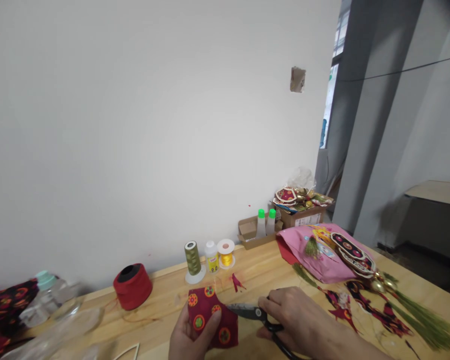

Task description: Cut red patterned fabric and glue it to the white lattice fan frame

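Note:
My left hand (pixel 189 335) pinches a dark red cloth piece (pixel 210 316) printed with round orange and green flowers, holding it up over the wooden table (pixel 165 300) near the bottom edge of the view. My right hand (pixel 296 320) is closed round the handles of black scissors (pixel 252 312). The blades point left and their tips touch the right edge of the cloth. A small red scrap (pixel 236 283) lies on the table just behind the scissors.
A red thread spool (pixel 133 286), an olive thread cone (pixel 193 261), a small white bottle (pixel 211 256) and a yellow cord spool (pixel 226 253) stand along the wall. Pink fabric (pixel 322 255), embroidered pieces with green tassels (pixel 416 310) and a cardboard box (pixel 300 212) lie right. Clear plastic (pixel 56 315) sits left.

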Available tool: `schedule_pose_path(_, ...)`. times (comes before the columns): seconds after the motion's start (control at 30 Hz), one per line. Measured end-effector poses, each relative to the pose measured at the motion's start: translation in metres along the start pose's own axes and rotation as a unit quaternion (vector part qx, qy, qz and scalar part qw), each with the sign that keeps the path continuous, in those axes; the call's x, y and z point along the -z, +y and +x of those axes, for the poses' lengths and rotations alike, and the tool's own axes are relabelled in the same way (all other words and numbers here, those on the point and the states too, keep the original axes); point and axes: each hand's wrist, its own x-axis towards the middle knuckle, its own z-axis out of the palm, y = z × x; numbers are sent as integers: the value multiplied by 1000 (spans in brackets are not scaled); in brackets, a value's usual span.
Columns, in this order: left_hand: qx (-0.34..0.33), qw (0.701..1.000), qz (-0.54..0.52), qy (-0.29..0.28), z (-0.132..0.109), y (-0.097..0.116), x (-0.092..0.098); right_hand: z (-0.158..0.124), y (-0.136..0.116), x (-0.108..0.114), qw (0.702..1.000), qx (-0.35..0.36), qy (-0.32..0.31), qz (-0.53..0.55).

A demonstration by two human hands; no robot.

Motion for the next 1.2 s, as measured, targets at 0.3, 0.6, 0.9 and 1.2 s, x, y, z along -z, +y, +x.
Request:
schedule_pose_path(0.3,-13,1000,0,14,2,-3,1,2,1,3,989,-62,-18,134)
schedule_pose_path(0.6,-5,1000,-8,15,-3,1,-4,-8,1,8,987,-61,-5,148)
schedule_pose_path(0.9,-2,1000,-13,5,-4,3,-5,0,-9,-1,998,-40,14,47)
schedule_pose_path(1.2,4,1000,-14,24,-4,3,-4,4,-14,0,998,-50,6,34)
